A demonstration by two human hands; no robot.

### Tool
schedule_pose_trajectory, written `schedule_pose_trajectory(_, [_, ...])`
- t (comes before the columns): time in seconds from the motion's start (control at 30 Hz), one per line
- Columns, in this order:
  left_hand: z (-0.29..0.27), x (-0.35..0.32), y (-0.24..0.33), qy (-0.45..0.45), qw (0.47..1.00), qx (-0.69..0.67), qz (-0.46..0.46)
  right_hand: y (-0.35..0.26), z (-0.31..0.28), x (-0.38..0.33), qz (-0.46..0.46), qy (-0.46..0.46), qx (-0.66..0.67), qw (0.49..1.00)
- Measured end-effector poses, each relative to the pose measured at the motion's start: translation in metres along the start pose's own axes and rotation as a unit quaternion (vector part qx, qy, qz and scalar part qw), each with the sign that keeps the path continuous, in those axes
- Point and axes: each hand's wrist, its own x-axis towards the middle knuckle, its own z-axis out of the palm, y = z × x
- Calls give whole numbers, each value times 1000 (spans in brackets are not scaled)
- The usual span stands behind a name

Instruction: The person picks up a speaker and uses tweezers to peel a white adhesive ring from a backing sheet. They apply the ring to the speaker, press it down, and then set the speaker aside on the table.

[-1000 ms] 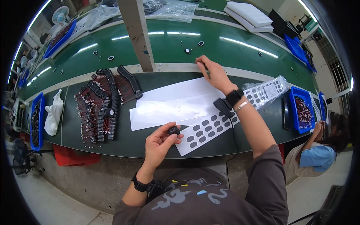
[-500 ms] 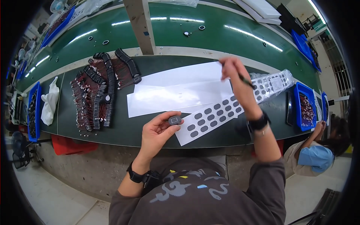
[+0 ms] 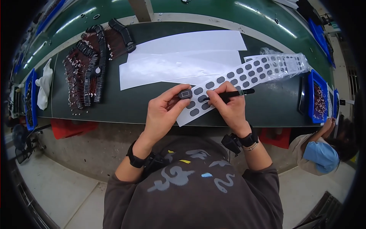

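My left hand (image 3: 162, 112) pinches a small dark speaker-like part (image 3: 185, 94) between thumb and fingertips, its face with a pale rectangular outline turned up. Just right of it, my right hand (image 3: 231, 108) is closed round a slim black pen-like tool (image 3: 244, 92). The tool's thin tip touches or hovers over a grey rounded pad near the close end of a white sticker sheet (image 3: 182, 121); which of the two I cannot tell. Rows of such pads cover this sheet, which slants away to the right, its far end under clear plastic wrap (image 3: 303, 65).
Glossy white sheets (image 3: 152, 70) lie behind my hands. To the left are stacked rows of similar black parts (image 3: 93, 72) with red wires, a white cloth (image 3: 45, 86) and a blue tray (image 3: 29, 100). At right stand another blue tray (image 3: 317, 97) and a seated person (image 3: 318, 154).
My right hand has come down and nearer with the tool, from above the white sheets to the sticker sheet's near end. My left hand still holds the part. The whole view has shifted.
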Motion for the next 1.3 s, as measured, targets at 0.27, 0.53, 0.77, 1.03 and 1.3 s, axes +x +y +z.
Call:
schedule_pose_trajectory(0.27, [0,-3,-4,7,998,67,-4,-7,10,1,21,-25,10,999])
schedule_pose_trajectory(0.53, [-4,2,1,9,998,61,-17,-2,6,3,16,-45,41,998])
schedule_pose_trajectory(0.77, [-5,3,1,2,997,77,-21,-7,5,6,30,-49,-11,998])
schedule_pose_trajectory(1.03, [-2,1,1,8,999,42,8,-5,4,-6,-117,-28,92,988])
schedule_pose_trajectory(1.3, [-3,5,5,-21,1000,8,-10,-7,25,5,75,77,281,954])
